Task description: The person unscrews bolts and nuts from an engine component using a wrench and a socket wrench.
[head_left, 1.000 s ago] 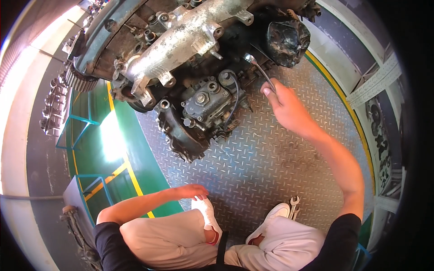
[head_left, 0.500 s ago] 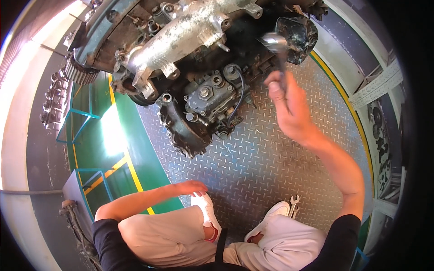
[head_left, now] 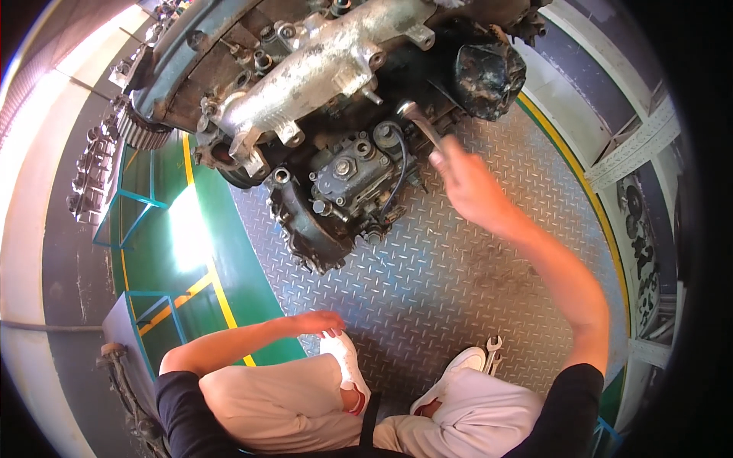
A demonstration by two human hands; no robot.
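My right hand (head_left: 477, 187) is wrapped round the handle of a hand tool with a shiny metal head (head_left: 408, 111). Motion blurs the tool, so I cannot tell its exact kind. Its head points up and left, beside the dark underside of the engine (head_left: 298, 88); whether the two touch is unclear. Just left of the tool's head sits a bolted pump-like unit (head_left: 343, 168) with a black hose. Down by my white left shoe (head_left: 345, 357), my left hand (head_left: 321, 321) hangs with loose fingers, holding nothing.
The engine overhangs a metal tread-plate floor (head_left: 427, 259). Open-ended wrenches (head_left: 495, 347) lie beside my right shoe (head_left: 462, 366). Blue metal frames (head_left: 134, 200) stand on the green floor at left. White shelving (head_left: 637, 156) with parts runs along the right.
My right hand has moved slightly left and down, and the tool's head has swung down and left towards the pump-like unit. My left hand is almost unchanged.
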